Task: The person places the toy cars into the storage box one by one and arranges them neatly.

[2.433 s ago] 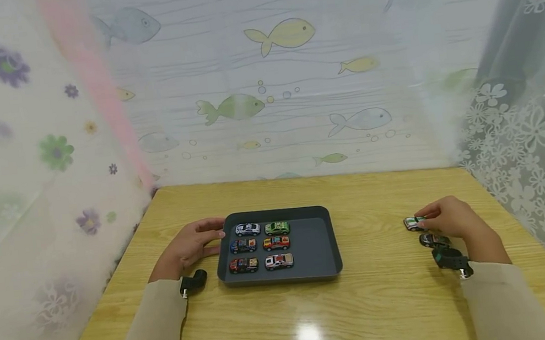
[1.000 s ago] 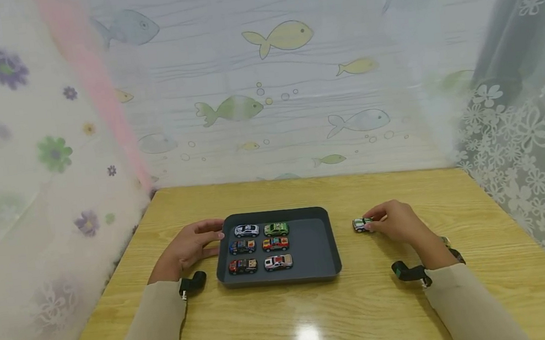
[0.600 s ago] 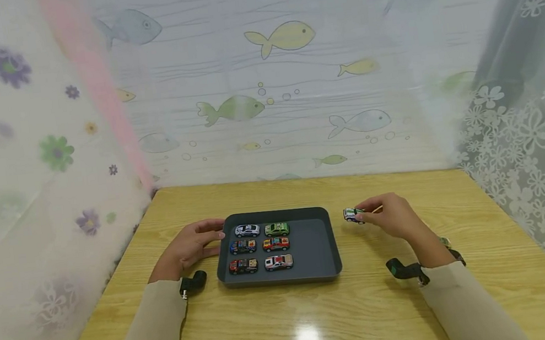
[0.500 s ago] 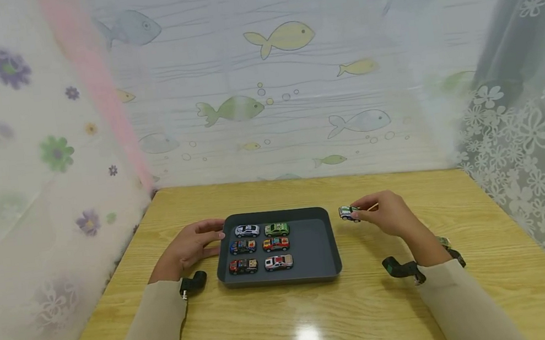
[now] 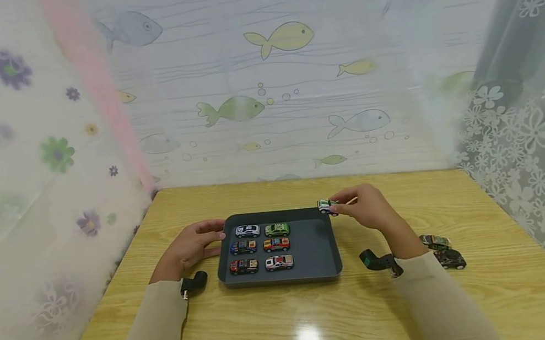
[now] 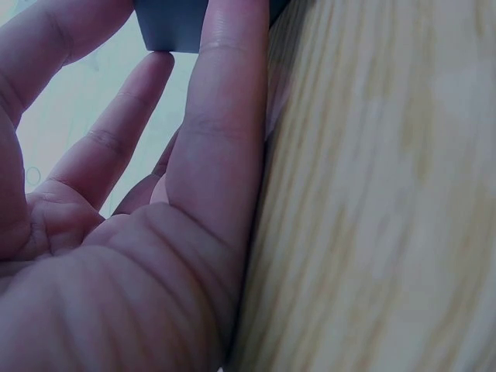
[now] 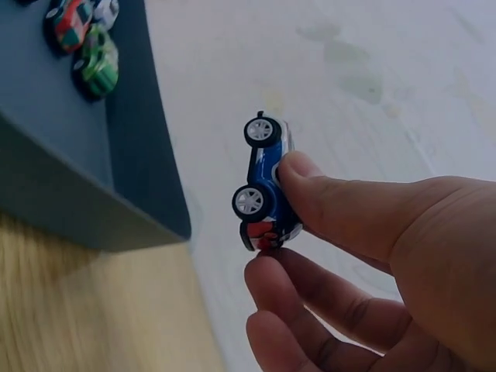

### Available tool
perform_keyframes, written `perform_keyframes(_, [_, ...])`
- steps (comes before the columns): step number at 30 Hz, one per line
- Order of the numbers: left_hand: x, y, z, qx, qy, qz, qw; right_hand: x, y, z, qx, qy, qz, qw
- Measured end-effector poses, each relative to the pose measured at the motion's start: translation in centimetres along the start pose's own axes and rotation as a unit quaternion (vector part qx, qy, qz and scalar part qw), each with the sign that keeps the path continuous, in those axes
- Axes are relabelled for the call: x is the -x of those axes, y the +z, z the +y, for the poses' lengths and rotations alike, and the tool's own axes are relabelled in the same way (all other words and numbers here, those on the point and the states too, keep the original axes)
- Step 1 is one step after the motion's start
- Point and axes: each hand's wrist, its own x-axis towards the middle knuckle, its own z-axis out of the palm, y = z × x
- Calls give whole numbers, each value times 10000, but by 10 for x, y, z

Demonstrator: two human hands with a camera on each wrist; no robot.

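A grey rectangular tray [image 5: 311,249] lies on the table with several toy cars in two columns on its left side. These include a white one [image 5: 247,231], a green one [image 5: 277,229] and a red-and-yellow one [image 5: 276,244]. My left hand [image 5: 192,246] rests at the tray's left side, its fairly straight fingers touching the edge. Between thumb and fingers, my right hand [image 5: 366,207] pinches a small toy car, white and green on top [image 5: 326,206] with a blue side [image 7: 270,167]. It is held in the air over the tray's back right corner.
Two more toy cars, a greenish one [image 5: 434,241] and a dark one [image 5: 450,259], stand on the wooden table [image 5: 249,327] by my right forearm. A fish-printed curtain [image 5: 269,137] hangs behind the table, with more curtains at both sides.
My right hand has carried the white-and-green toy car left from beside the other two cars, lifting it to the tray's corner. The left hand and tray have stayed in place.
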Motion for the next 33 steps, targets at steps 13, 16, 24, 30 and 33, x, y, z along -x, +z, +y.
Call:
perform_keyframes(13, [1,0,0,-2,-13,-4,10000,-13,16,-18,-56,11,-90,9999])
perform_keyframes(16, [1,0,1,25,-43,0,10000,-15,22,-18,-83,15,-124,9999])
perform_keyframes(24, [4,-1,4,-47,-27,-38,10000,-17,36,-20,-57,64,-182,9998])
perform_keyframes(30, [5,0,4,-80,-10,-122,9999,-18,45,-21,315,208,-215,9991])
perform_keyframes(33, [4,0,4,-93,11,-130,9999,-20,48,-21,629,257,-169,9975])
